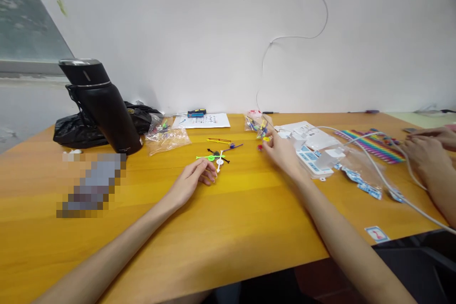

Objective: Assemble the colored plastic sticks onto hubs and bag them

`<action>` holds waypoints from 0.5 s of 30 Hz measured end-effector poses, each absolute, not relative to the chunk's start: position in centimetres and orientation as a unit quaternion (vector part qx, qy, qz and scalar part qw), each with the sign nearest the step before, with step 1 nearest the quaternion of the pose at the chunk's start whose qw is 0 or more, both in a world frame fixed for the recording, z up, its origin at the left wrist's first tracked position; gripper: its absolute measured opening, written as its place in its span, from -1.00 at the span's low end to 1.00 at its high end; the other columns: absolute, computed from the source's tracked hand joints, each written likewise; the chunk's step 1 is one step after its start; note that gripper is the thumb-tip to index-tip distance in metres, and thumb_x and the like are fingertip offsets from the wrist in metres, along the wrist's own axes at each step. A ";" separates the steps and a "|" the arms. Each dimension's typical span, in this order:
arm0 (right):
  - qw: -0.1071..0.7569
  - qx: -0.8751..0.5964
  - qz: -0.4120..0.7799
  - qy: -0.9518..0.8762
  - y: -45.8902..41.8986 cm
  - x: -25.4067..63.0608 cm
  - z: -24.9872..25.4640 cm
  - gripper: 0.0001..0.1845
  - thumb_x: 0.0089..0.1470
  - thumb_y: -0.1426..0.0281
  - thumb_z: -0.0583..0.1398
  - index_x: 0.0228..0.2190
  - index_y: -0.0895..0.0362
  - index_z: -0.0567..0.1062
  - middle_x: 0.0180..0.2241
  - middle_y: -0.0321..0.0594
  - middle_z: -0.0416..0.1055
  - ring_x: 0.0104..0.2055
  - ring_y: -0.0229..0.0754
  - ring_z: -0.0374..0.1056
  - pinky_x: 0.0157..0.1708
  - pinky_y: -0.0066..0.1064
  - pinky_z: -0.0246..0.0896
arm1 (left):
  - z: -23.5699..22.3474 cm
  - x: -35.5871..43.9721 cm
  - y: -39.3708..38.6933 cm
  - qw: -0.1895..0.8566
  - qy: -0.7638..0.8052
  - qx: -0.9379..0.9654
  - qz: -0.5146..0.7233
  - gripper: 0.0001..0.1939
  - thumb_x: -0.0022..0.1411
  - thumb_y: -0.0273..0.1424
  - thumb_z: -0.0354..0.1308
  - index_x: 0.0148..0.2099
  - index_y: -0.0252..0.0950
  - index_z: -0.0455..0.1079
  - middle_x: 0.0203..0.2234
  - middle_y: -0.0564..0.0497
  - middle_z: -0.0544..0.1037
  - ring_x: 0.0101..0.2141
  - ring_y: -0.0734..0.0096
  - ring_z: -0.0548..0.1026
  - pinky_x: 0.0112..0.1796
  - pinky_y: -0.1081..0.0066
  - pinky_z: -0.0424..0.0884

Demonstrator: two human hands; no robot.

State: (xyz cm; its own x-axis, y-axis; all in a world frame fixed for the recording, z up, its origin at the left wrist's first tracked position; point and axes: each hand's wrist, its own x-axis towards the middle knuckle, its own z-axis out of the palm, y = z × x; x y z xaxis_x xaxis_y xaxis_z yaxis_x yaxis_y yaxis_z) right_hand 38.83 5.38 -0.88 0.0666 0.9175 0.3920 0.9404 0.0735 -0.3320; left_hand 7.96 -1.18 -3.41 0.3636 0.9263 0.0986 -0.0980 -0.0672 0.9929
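My left hand (pixel 192 179) rests on the wooden table (pixel 228 228), fingers loosely curled, its fingertips beside a small assembly of coloured plastic sticks (pixel 215 156) in green, white and black. My right hand (pixel 281 149) reaches forward with fingers pinched by small yellow and red plastic pieces (pixel 264 142). Just beyond that hand lies a clear bag of small coloured parts (pixel 254 123). A yellow stick (pixel 219 141) and a purple stick (pixel 235 146) lie loose between my hands.
A black flask (pixel 103 104) stands at left before a black plastic bag (pixel 76 128). Another clear bag (pixel 166 135), a paper sheet (pixel 203 120) and a screwdriver (pixel 195 113) lie behind. White packets (pixel 317 149), a white cable (pixel 377 166) and another person's hands (pixel 427 152) are at right.
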 end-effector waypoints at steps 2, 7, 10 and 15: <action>0.214 -0.730 -0.043 -0.648 5.6 39.8 -1.0 -0.64 0.20 0.34 0.10 0.00 0.19 0.42 -0.33 -0.04 0.54 -0.28 0.05 0.45 -0.30 -0.28 0.21 | -3.5 8.0 -1.2 0.585 0.352 0.584 0.440 -0.55 0.34 0.00 0.09 -0.25 -0.33 0.45 -0.41 -0.06 0.54 -0.37 0.33 0.50 -0.28 0.38 0.40; 0.136 -0.772 -0.022 -0.621 5.6 40.9 -1.4 -0.65 0.20 0.34 0.11 -0.02 0.22 0.44 -0.19 0.12 0.54 -0.16 0.13 0.47 -0.28 -0.25 0.20 | -3.8 7.9 -1.1 0.584 0.352 0.588 0.434 -0.56 0.35 -0.01 0.08 -0.23 -0.33 0.45 -0.39 -0.07 0.55 -0.37 0.33 0.50 -0.27 0.37 0.40; 0.131 -0.768 -0.005 -0.627 5.5 40.8 -1.2 -0.65 0.21 0.33 0.12 -0.02 0.24 0.42 -0.18 0.15 0.53 -0.14 0.15 0.46 -0.27 -0.24 0.19 | -3.8 7.9 -1.1 0.582 0.354 0.591 0.432 -0.56 0.37 -0.02 0.06 -0.22 -0.32 0.45 -0.38 -0.07 0.54 -0.36 0.32 0.50 -0.26 0.37 0.40; 0.235 -0.665 -0.029 -0.709 4.9 37.7 -1.6 -0.67 0.28 0.41 0.02 0.02 0.18 0.39 -0.20 0.01 0.52 -0.15 0.06 0.45 -0.17 -0.20 0.26 | -3.8 7.9 -1.1 0.579 0.357 0.594 0.430 -0.57 0.37 -0.03 0.05 -0.22 -0.32 0.45 -0.38 -0.07 0.54 -0.35 0.32 0.50 -0.26 0.37 0.39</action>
